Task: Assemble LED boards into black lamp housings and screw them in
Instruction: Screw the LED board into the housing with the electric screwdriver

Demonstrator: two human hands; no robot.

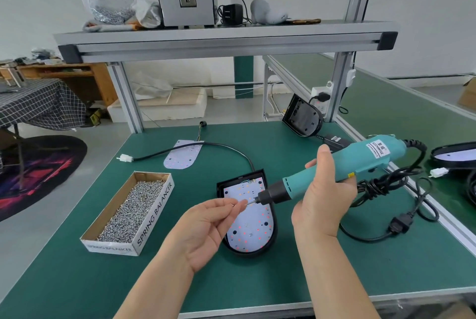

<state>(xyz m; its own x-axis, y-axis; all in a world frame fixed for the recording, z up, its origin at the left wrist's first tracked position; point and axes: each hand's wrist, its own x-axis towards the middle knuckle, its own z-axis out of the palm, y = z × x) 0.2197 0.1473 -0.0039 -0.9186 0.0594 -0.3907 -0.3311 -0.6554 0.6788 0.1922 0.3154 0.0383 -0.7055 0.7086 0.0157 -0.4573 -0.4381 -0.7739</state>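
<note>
Green bench [77, 280] in a workshop, housing [274, 238] lies flat in front of me with board [253, 226] already seated inside, so both hands are free. Left hand [206, 226] pinches a screw [247, 202] between thumb and fingertip, held up to the bit [255, 199] so it seats before I go down to a hole. Right hand [324, 195] wraps the driver [365, 161], tilted low toward the left, hovering over the board's top end, not touching it. Screw box [157, 205] sits just left, in easy reach. Spare board [181, 155] and another housing [302, 117] wait further back
</note>
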